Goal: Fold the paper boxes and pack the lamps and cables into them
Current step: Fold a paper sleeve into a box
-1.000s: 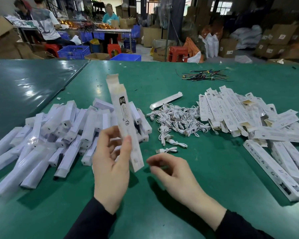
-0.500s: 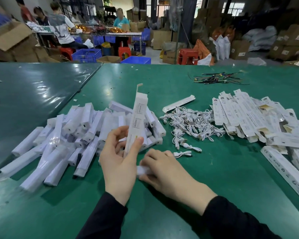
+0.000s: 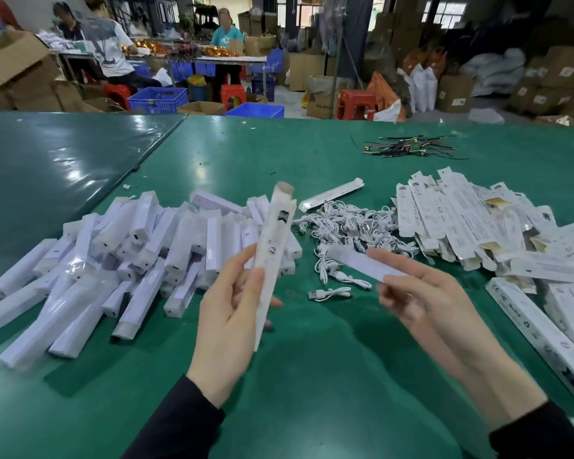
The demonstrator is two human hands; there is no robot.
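At the centre of the frame the person's left hand (image 3: 227, 313) holds a folded paper box (image 3: 272, 260) nearly upright, thumb across its near face and fingers curled behind it. The box rises above the hand toward the upper middle of the frame, and its top flap stands open. Its lower end reaches down past the palm.

To the right of centre, the right hand (image 3: 424, 299) grips a wrapped white lamp (image 3: 362, 261) between thumb and fingers. The lamp sticks out from the fingertips toward the left and slightly up, pointing at the box but not touching it; a gap of green table (image 3: 312, 376) shows between them. The lamp is blurred, so its detail is hard to read.

On the left of the frame lies a loose heap of wrapped lamps (image 3: 113, 260), just behind and beside the left hand. Behind the gap between the two hands sits a tangle of white cables (image 3: 345, 226), with one coiled cable (image 3: 330, 294) lying apart, nearer the hands. On the right, a pile of flat unfolded boxes (image 3: 461, 220) spreads toward the frame's edge, well clear of the right hand. A bundle of dark wires (image 3: 408, 149) lies farther back, in the upper right of the table.
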